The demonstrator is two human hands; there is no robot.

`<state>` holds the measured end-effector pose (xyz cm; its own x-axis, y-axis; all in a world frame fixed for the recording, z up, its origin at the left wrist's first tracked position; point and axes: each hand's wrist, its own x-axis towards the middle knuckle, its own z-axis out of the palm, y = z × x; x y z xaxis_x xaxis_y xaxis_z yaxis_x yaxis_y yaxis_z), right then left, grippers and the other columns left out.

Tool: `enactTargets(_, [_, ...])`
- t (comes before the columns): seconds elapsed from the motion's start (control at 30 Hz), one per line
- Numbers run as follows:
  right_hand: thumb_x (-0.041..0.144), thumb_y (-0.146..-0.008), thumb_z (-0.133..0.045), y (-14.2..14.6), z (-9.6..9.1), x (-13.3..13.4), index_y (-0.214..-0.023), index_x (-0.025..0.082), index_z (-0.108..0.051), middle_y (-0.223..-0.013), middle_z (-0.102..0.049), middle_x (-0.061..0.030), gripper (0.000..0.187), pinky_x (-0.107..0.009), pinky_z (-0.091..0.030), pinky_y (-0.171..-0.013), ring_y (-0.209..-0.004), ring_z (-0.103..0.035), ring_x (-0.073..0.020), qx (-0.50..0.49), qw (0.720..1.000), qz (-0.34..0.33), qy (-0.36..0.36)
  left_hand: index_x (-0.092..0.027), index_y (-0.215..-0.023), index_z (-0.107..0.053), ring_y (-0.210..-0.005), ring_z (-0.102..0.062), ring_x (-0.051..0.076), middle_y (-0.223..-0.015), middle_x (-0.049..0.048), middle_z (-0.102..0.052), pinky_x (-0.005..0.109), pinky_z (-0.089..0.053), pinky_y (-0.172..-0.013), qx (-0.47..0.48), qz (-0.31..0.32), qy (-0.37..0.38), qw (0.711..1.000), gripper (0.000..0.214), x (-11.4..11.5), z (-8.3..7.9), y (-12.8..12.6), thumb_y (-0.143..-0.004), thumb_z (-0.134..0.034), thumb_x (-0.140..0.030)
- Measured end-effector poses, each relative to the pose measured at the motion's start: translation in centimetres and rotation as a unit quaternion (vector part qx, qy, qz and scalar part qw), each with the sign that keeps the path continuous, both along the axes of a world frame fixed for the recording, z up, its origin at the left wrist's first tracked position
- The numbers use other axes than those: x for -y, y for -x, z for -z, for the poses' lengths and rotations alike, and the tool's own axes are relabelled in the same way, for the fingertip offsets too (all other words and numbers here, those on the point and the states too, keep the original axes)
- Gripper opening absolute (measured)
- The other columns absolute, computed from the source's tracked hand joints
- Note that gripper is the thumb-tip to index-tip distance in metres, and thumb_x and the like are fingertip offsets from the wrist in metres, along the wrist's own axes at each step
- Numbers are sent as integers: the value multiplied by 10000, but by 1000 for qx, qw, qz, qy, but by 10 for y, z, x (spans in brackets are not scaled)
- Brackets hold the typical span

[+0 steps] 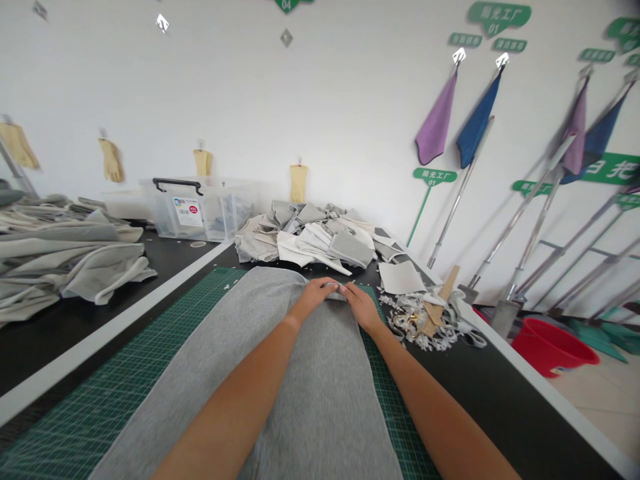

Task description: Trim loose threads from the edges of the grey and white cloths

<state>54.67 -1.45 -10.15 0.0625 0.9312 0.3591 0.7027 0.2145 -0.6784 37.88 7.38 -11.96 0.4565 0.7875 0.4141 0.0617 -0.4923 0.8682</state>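
Note:
A long strip of grey cloth lies on a green cutting mat across the black table. Both arms reach out over it. My left hand and my right hand meet at the cloth's far right corner. Each hand's fingers are curled and pinch the folded edge of the cloth between them. The fingertips nearly touch each other.
Cut grey and white fabric pieces are heaped beyond the hands. A clear plastic bin stands at the back. Folded cloth is stacked at left. Scraps, scissors and a wooden template lie right. A red basin sits on the floor.

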Motion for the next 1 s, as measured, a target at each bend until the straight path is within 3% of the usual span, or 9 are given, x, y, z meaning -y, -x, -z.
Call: enactTargets(1.0, [556,-1002,-373,-1,3,-1,-839,240,-528,-755,-582,18,388,-254,-346,-677,-732,-564,-173,26,1000,-10,-14,-160,-982,-771,-980,-675,213,-1019,58,-762,297,-494,-929,-20,-4,-13,1000,324,-5,6,-1,-872,-597,-410])
